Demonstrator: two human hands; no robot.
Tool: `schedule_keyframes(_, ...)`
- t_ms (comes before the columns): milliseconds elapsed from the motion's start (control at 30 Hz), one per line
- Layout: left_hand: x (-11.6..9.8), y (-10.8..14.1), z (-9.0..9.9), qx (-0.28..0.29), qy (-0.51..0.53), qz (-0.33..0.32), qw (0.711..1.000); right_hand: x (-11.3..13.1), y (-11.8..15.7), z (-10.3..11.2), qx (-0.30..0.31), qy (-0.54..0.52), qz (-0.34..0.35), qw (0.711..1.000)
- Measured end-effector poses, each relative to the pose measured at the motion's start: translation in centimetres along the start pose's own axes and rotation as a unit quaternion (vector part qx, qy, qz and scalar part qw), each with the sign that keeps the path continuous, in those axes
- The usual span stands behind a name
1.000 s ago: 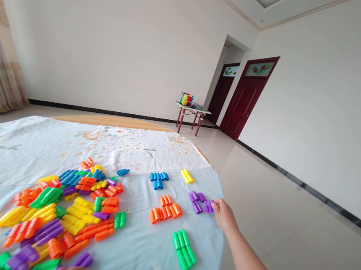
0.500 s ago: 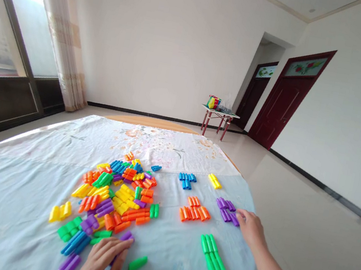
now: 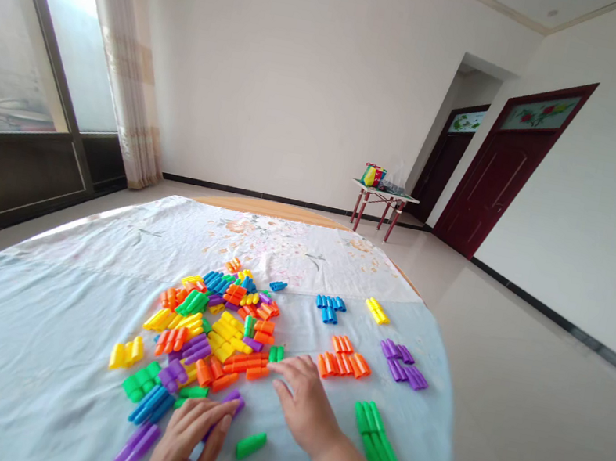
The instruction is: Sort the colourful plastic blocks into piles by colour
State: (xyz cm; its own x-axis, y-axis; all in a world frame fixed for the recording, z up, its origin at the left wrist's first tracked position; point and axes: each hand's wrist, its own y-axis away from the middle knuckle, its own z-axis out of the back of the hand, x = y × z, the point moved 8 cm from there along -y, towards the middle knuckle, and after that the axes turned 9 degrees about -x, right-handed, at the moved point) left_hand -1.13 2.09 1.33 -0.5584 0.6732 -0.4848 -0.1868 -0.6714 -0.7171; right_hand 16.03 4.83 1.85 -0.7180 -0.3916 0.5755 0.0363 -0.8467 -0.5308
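A mixed pile of coloured plastic tube blocks point(image 3: 213, 329) lies on a pale blue cloth point(image 3: 26, 340). To its right lie sorted groups: blue point(image 3: 328, 307), yellow point(image 3: 377, 310), orange point(image 3: 345, 358), purple point(image 3: 402, 362) and green point(image 3: 374, 435). My right hand point(image 3: 304, 405) rests flat on the cloth, fingers apart, its tips touching orange blocks at the pile's near right edge. My left hand point(image 3: 186, 447) lies flat with its fingertips on a purple block point(image 3: 230, 401). A single green block point(image 3: 250, 444) lies between the two hands.
The cloth covers a round table whose edge curves at the right point(image 3: 440, 445) over a tiled floor. A small red-legged table point(image 3: 384, 196) with bags stands by dark red doors point(image 3: 496, 176). A window with a curtain point(image 3: 119, 46) is at the left.
My right hand has left the purple group at the right and moved left to the pile's edge. The view has shifted slightly left. My left hand has stayed on the purple block.
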Motion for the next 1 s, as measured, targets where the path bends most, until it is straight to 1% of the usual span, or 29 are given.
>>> schedule_keyframes(67, 0.1, 0.1, 0.0, -0.003, 0.002, -0.001, 1.000, 0.2, -0.2, -1.3, 0.004, 0.015, -0.011, 1.000)
schedule_keyframes(133, 0.3, 0.0, -0.1, 0.001, 0.004, 0.006, 1.000, 0.1, -0.4, -2.0, 0.002, 0.035, -0.020, 0.999)
schedule_keyframes(233, 0.6, -0.1, -0.2, 0.010, 0.010, 0.022, 1.000, -0.4, -0.6, -2.2, -0.012, 0.063, -0.031, 0.997)
schedule_keyframes(367, 0.8, -0.2, -0.3, 0.018, 0.017, 0.024, 0.999, -1.9, -0.4, -2.1, -0.039, 0.099, -0.051, 0.993)
schedule_keyframes(433, 0.9, -0.3, -0.3, 0.012, 0.017, 0.016, 1.000, -2.6, -0.4, -2.5, -0.020, 0.113, -0.050, 0.992)
schedule_keyframes(533, 0.7, -0.4, -0.2, -0.005, 0.008, -0.002, 1.000, -3.2, -0.5, -3.6, 0.041, 0.120, -0.042, 0.991)
schedule_keyframes(600, 0.7, -0.5, -0.3, -0.008, 0.002, -0.002, 1.000, -3.4, -0.8, -3.8, 0.069, 0.123, -0.044, 0.989)
schedule_keyframes(700, 0.6, -0.5, -0.3, -0.006, 0.003, 0.010, 1.000, -3.3, -1.3, -3.1, 0.075, 0.135, -0.054, 0.987)
schedule_keyframes(833, 0.8, -0.3, -0.3, 0.000, 0.007, 0.025, 1.000, -3.0, -1.4, -1.4, 0.056, 0.148, -0.078, 0.984)
schedule_keyframes(900, 1.0, -0.2, -0.3, 0.002, 0.007, 0.029, 1.000, -2.9, -0.7, -0.5, 0.045, 0.148, -0.100, 0.983)
schedule_keyframes(1000, 1.1, -0.2, -0.4, 0.007, 0.012, 0.033, 0.999, -2.6, 1.0, 0.5, 0.034, 0.152, -0.131, 0.979)
